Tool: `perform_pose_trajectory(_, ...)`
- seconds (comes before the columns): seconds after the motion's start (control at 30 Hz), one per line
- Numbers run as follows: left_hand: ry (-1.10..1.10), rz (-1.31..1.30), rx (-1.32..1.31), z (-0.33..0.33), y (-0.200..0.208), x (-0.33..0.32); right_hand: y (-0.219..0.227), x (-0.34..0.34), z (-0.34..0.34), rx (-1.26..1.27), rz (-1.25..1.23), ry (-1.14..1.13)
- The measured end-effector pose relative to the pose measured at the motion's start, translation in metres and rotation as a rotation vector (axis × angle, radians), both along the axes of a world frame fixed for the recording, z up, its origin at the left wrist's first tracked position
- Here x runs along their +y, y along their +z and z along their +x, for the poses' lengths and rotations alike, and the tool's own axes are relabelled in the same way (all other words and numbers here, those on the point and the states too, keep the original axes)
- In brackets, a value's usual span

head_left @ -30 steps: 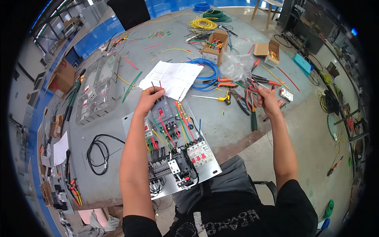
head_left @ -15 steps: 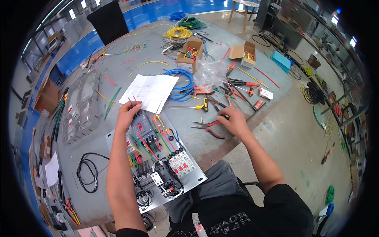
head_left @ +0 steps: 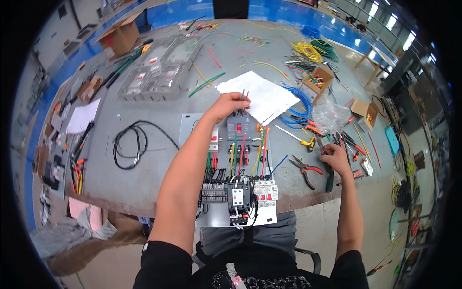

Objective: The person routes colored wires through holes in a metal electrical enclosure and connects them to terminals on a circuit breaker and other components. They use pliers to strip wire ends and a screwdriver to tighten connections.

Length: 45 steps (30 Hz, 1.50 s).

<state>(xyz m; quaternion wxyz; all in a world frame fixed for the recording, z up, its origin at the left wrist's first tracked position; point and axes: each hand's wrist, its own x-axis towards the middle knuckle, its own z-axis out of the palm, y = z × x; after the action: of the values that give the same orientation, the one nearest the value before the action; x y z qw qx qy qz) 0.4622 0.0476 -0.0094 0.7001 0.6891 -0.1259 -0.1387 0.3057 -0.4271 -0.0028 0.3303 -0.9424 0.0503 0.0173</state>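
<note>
A person's two bare hands work over a grey counter [head_left: 96, 168]. Over the last second, the right hand [head_left: 337, 159] has let go of a pair of red-handled pliers [head_left: 303, 167], which now lie on the counter with their handles apart, to the left of that hand. The right hand has shifted to the tools beyond them, so those pliers appear to be set aside. The left hand [head_left: 228, 107] has stayed at the far end of a grey circuit breaker [head_left: 234, 130] with a red toggle.

The left grip pinches the upright ends of thin wires [head_left: 243, 92], one dark and one reddish, between thumb and fingers. The right grip is curled, fingers bent toward a dark tool just beside a green-handled screwdriver [head_left: 329, 179]; whether it has closed on anything cannot be told.

The breaker sits on a pale metal mounting plate [head_left: 211, 221] in front of the person, with red, yellow and green wires rising nearer the body. A white paper sheet [head_left: 260, 94] lies just beyond the left hand.
</note>
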Motion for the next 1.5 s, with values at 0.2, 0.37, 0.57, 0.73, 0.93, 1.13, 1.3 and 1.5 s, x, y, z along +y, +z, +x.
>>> perform_pose_trajectory(0.2,-0.062,0.027,0.010,0.005,0.001,0.008,0.043,-0.007,-0.002,-0.156,0.929,0.173)
perform_pose_trajectory(0.37,-0.064,-0.019,0.028,0.004,0.001,0.007,0.064,0.066,0.025,-0.064,1.248,0.164)
perform_pose_trajectory(0.57,-0.057,-0.004,0.025,0.004,0.000,0.005,0.068,0.158,0.077,-0.065,0.373,0.297)
perform_pose_trajectory(0.73,-0.048,-0.029,0.041,0.000,0.001,0.005,0.070,0.211,0.122,-0.403,-0.384,0.482)
perform_pose_trajectory(0.93,-0.058,-0.045,0.031,0.005,-0.008,0.007,0.061,0.232,0.133,-0.422,-0.448,0.404)
perform_pose_trajectory(1.13,-0.058,-0.048,0.063,0.005,-0.005,0.006,0.054,0.233,0.130,-0.419,-0.473,0.414)
perform_pose_trajectory(1.3,-0.067,-0.041,0.040,0.006,-0.005,0.005,0.046,0.236,0.134,-0.447,-0.495,0.439)
perform_pose_trajectory(1.5,-0.033,-0.009,0.010,0.008,-0.010,0.006,0.046,0.239,0.135,-0.488,-0.548,0.462)
